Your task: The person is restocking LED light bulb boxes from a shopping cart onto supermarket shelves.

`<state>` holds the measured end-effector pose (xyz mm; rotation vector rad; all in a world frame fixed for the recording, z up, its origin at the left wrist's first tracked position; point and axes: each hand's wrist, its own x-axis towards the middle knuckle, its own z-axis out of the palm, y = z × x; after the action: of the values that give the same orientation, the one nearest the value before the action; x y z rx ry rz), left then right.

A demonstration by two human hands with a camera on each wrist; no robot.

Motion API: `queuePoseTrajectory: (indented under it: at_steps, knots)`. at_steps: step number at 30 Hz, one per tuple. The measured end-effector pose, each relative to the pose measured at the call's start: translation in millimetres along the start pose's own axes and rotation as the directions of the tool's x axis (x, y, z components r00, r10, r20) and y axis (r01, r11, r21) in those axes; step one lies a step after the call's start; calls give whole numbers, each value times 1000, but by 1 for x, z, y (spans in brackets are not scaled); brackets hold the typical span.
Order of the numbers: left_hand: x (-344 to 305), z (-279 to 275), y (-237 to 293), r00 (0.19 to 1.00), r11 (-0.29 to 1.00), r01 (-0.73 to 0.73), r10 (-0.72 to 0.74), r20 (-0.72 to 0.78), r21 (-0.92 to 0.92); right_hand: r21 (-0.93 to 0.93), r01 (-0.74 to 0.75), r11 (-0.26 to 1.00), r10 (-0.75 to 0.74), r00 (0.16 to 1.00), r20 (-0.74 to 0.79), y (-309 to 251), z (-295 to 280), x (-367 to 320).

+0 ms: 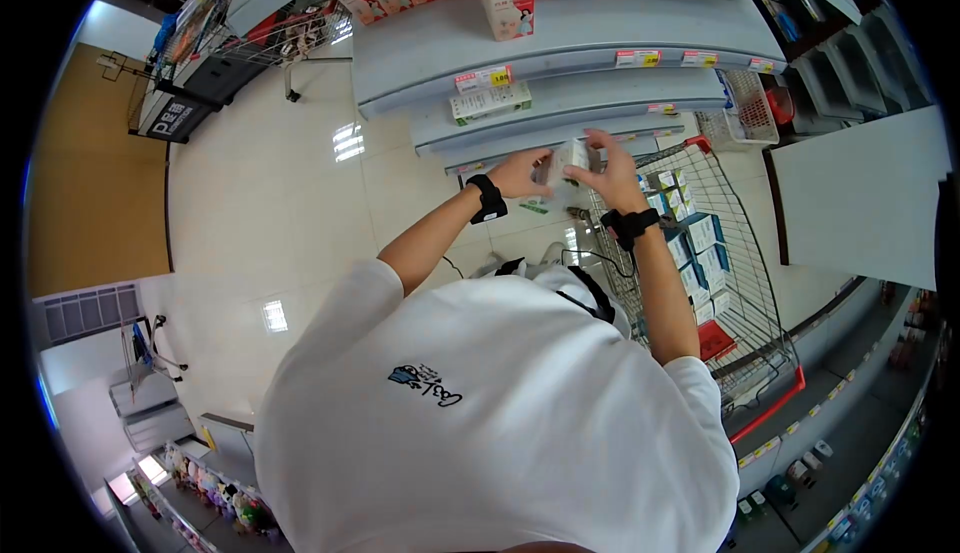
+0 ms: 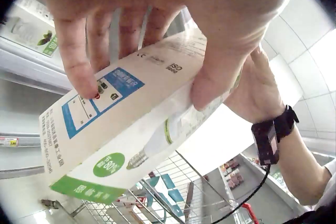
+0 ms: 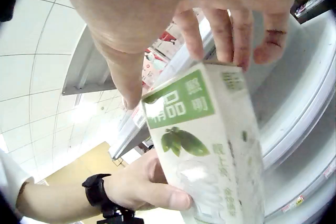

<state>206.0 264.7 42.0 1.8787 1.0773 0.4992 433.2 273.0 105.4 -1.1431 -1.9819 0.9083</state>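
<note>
A white and green light bulb box [image 1: 572, 160], printed with a bulb picture and green leaves, is held up between both hands in front of the lower shelves. My left hand [image 1: 520, 175] grips it from the left; in the left wrist view its thumb [image 2: 212, 79] presses one side while the fingers lie across another. On the other side is my right hand [image 1: 614, 178]. The right wrist view shows that hand's thumb [image 3: 126, 79] and curled fingers around the box's upper end [image 3: 178, 98].
A similar green and white box [image 1: 490, 101] lies on a lower shelf. Red and white cartons [image 1: 510, 3] stand on the shelf above. To my right, a wire shopping cart [image 1: 745, 263] holds several boxes. A white basket [image 1: 750, 111] sits beyond the cart.
</note>
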Motion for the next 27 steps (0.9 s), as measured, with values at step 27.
queuePoseTrajectory:
  at_steps: [27]
  knots:
    - [40,-103,-143,809,643,573,-542,-227,508,-28,-402,915,371,866,-336,60,66,33]
